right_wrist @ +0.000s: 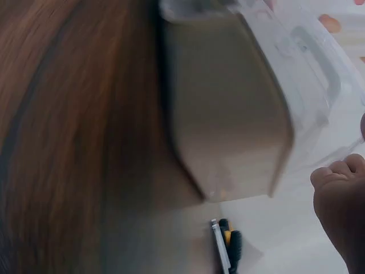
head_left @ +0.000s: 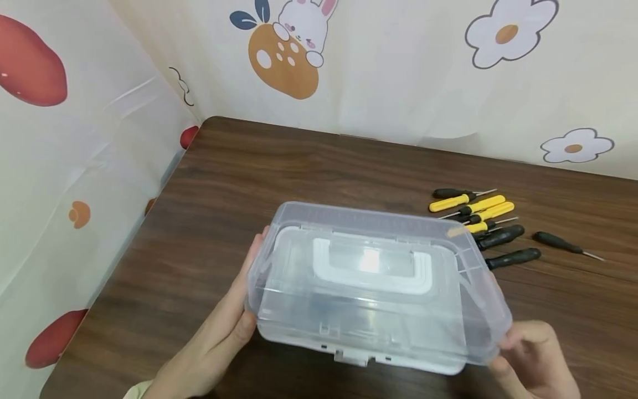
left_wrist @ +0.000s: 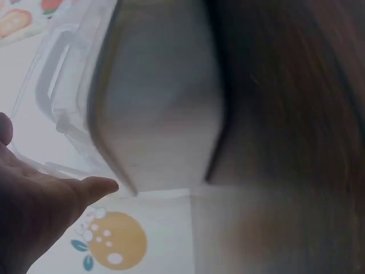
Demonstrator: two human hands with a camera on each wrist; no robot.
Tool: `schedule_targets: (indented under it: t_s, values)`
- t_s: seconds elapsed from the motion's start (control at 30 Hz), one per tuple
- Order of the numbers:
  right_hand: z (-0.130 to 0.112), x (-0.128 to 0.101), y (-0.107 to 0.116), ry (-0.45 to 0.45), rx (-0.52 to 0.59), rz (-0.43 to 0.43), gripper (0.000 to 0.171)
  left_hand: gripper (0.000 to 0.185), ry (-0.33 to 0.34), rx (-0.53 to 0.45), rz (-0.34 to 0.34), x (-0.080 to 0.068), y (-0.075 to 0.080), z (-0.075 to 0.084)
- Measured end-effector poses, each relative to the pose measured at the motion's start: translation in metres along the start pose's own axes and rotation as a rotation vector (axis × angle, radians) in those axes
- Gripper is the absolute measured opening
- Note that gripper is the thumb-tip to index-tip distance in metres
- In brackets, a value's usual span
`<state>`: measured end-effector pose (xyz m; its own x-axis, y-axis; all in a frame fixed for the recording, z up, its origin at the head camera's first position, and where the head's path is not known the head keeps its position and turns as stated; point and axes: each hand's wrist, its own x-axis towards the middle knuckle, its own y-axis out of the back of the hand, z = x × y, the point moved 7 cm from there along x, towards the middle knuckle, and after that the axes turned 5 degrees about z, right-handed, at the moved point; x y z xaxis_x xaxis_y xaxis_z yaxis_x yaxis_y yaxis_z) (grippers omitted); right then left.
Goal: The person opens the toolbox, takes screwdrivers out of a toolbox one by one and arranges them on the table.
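A translucent plastic storage case (head_left: 294,310) with a white carrying handle (head_left: 374,285) and a front latch (head_left: 351,358) is at the lower middle of the head view. My left hand (head_left: 214,341) grips its left end, thumb at the front corner and fingers along the side. At the lower right corner, my right hand (head_left: 535,354) holds the case between thumb and curled fingers. Both wrist views show the case (left_wrist: 159,114) from its ends, blurred. Through its clear plastic the handle shows. Part of the right hand (right_wrist: 342,194) appears beside the lid.
Several screwdrivers with yellow handles (head_left: 448,203) or black handles (head_left: 513,259) lie in a pile behind the case's right end. One black screwdriver (head_left: 553,240) lies apart to the right. The dark wooden table (head_left: 209,221) meets a patterned curtain (head_left: 399,66) at the back and left.
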<state>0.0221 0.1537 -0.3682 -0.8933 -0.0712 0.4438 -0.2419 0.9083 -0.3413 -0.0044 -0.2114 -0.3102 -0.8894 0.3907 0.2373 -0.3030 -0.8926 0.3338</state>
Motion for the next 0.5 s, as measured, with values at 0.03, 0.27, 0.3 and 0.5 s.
schedule_targets:
  t_s: [0.03, 0.27, 0.3, 0.5]
  values:
    - [0.003, 0.001, 0.003, 0.009, -0.093, 0.050, 0.025, 0.067, 0.005, 0.022, 0.003, 0.003, 0.000, -0.003]
    - [0.016, 0.021, 0.006, -0.043, -0.266, 0.079, 0.025, 0.069, 0.037, 0.112, 0.010, 0.017, 0.005, -0.027]
    - [0.018, 0.023, 0.007, -0.059, -0.298, 0.082, 0.025, 0.069, 0.047, 0.127, 0.008, 0.019, 0.006, -0.030]
    - [0.026, 0.030, 0.011, -0.123, -0.585, 0.101, 0.028, 0.072, 0.092, 0.210, 0.002, 0.027, 0.010, -0.043]
